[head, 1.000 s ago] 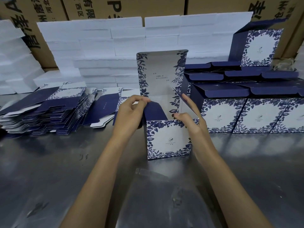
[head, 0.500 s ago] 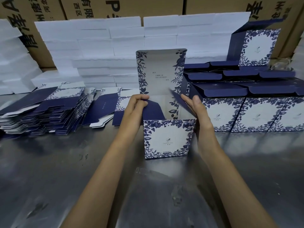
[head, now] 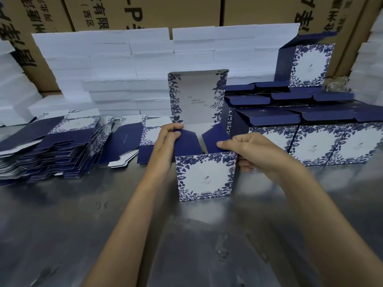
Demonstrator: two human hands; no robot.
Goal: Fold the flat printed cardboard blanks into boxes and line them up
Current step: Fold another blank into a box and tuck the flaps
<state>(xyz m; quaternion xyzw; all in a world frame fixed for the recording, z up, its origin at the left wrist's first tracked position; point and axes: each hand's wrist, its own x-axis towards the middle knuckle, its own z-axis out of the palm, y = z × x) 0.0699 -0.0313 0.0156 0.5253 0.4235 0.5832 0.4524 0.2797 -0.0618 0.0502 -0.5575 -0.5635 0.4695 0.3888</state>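
A blue-and-white floral box [head: 205,177] stands upright on the metal table [head: 103,235] at centre, its lid flap raised straight up behind. My left hand [head: 165,141] grips the box's left top corner, fingers curled over the navy left side flap. My right hand [head: 248,152] grips the right top corner, thumb pressing the navy right flap inward and fingers wrapped on the outer wall. Both flaps lean into the opening. A fanned stack of flat printed blanks [head: 51,148] lies at left. Several folded boxes [head: 315,141] stand in rows at right.
White foam slabs [head: 128,65] are stacked along the back, in front of brown shipping cartons [head: 165,11]. One folded box [head: 308,65] sits on top of the right rows. Loose blanks [head: 126,141] lie just left of the box in hand.
My right hand has gone from a straight-fingered touch on the right flap to a curled grip on the right corner. The right flap has tipped further inward. The box has stayed in place.
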